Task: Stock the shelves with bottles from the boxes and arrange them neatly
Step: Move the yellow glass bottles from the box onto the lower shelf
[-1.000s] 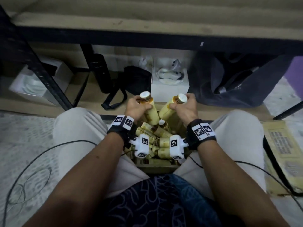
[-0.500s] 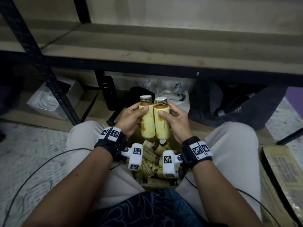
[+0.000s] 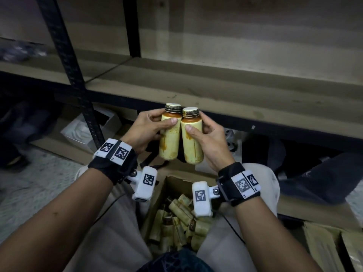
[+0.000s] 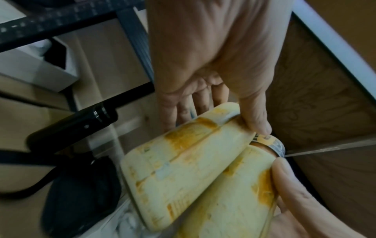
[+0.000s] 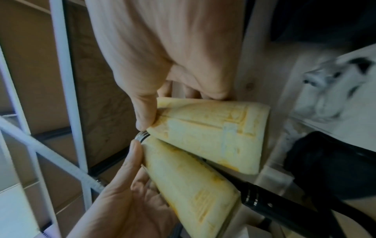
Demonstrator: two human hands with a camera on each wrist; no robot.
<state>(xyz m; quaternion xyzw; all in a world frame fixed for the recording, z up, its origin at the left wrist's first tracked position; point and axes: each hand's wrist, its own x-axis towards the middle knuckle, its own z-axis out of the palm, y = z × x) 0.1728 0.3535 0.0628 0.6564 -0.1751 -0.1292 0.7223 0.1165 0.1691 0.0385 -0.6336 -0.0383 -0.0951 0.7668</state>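
Note:
Two pale yellow bottles with dark ribbed caps stand upright side by side, touching, just in front of the wooden shelf's (image 3: pixel 225 93) front edge. My left hand (image 3: pixel 152 125) grips the left bottle (image 3: pixel 170 141), thumb across its shoulder. My right hand (image 3: pixel 209 137) grips the right bottle (image 3: pixel 192 144) the same way. The left wrist view shows the left bottle (image 4: pixel 179 161) between thumb and fingers, and the right wrist view shows the right bottle (image 5: pixel 213 136) likewise. Below, between my knees, an open cardboard box (image 3: pixel 170 181) holds several more bottles lying jumbled.
A black perforated shelf post (image 3: pixel 66 61) rises at left. On the lower board sit a white box (image 3: pixel 78 132), a black flask (image 4: pixel 71 128) and a dark bag (image 3: pixel 314 169). Flattened cardboard (image 3: pixel 324 248) lies at my right.
Both hands lifted their bottles out of the box, turned them upright, brought them together and raised them to the shelf's edge. My head view has tilted up.

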